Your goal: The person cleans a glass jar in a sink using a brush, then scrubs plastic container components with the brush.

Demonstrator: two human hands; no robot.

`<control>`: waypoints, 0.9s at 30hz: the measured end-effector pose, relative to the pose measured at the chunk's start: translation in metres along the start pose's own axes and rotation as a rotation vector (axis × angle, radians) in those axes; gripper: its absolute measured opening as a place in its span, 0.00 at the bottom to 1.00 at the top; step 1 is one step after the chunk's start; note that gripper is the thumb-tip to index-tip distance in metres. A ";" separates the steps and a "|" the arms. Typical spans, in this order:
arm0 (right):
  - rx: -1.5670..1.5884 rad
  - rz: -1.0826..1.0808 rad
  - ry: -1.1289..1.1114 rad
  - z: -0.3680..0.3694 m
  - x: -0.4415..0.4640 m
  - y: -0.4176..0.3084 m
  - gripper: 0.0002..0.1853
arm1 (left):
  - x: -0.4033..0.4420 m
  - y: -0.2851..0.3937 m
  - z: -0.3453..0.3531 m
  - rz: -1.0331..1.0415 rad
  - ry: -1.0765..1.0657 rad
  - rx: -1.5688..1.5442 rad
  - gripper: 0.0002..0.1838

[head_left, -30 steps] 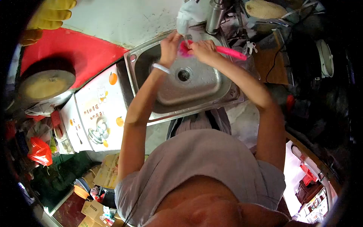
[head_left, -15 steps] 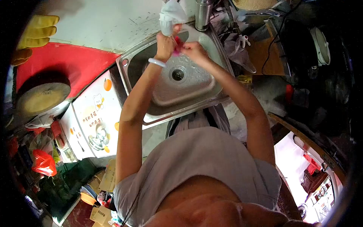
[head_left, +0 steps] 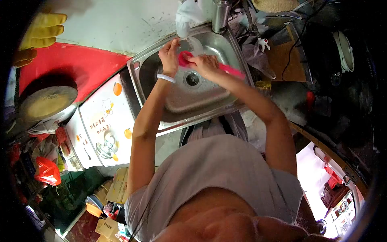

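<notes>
Over the steel sink (head_left: 193, 105), my right hand (head_left: 207, 65) is closed around a bright pink thing (head_left: 231, 71). One rounded end of it shows to the left of the fingers, and a long, narrow part sticks out to the right; its kind is unclear. My left hand (head_left: 169, 57), with a white bangle (head_left: 166, 78) at the wrist, is raised beside the rounded end with its fingers stretched upward and nothing visible in them. Water runs down between the hands from a tap wrapped in white material (head_left: 183, 26).
A steel flask (head_left: 220, 17) stands at the sink's back corner. To the left are a printed white panel (head_left: 105, 121), a round pan (head_left: 48, 103) and yellow gloves (head_left: 42, 32). A plastic bag (head_left: 258, 60) lies right of the sink.
My hands have moved apart, with the left no longer on the pink thing. My right hand has come lower, and the pink thing now extends out past it to the right.
</notes>
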State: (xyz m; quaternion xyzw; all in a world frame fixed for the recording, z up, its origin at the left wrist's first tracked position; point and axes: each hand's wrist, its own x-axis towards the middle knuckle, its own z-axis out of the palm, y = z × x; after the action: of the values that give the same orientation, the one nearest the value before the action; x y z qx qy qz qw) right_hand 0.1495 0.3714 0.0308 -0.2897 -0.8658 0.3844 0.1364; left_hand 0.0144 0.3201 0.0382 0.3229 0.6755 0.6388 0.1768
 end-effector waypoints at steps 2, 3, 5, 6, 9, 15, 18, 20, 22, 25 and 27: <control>-0.636 -0.254 -0.049 -0.003 0.013 0.013 0.13 | -0.002 -0.023 -0.001 -0.046 0.004 -0.027 0.14; -0.786 -0.239 0.033 -0.016 0.018 0.004 0.14 | -0.003 -0.025 -0.002 -0.099 0.007 -0.057 0.14; -0.796 -0.283 0.065 -0.030 0.032 0.003 0.15 | 0.002 -0.023 -0.003 -0.170 -0.018 -0.050 0.15; -0.799 -0.315 0.096 -0.034 0.034 0.004 0.16 | 0.002 -0.018 -0.004 -0.247 -0.053 -0.038 0.16; -0.285 -0.150 0.187 -0.044 0.033 0.004 0.22 | 0.010 -0.013 -0.010 -0.405 -0.059 -0.085 0.16; 0.324 0.163 0.271 -0.049 0.012 0.029 0.30 | 0.001 -0.006 -0.013 -0.614 -0.160 -0.406 0.16; 0.803 0.409 0.084 -0.052 -0.002 0.025 0.21 | 0.003 -0.010 -0.010 -0.584 -0.279 -0.596 0.17; 0.832 0.397 0.144 -0.052 -0.009 0.014 0.16 | 0.001 -0.010 -0.005 -0.569 -0.330 -0.723 0.18; 1.052 0.339 0.165 -0.057 -0.014 0.003 0.15 | 0.002 -0.007 0.004 -0.585 -0.442 -0.774 0.20; 1.010 0.161 0.377 -0.066 -0.018 -0.012 0.14 | -0.004 0.016 0.023 -0.606 -0.420 -0.921 0.23; 0.930 0.175 0.386 -0.076 -0.020 -0.016 0.13 | -0.003 0.021 0.029 -0.592 -0.481 -0.896 0.23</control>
State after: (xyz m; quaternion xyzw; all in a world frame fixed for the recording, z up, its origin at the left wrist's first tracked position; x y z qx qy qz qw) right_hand 0.1940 0.3950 0.0935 -0.3356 -0.5345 0.6787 0.3755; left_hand 0.0394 0.3395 0.0551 0.1500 0.3420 0.6942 0.6153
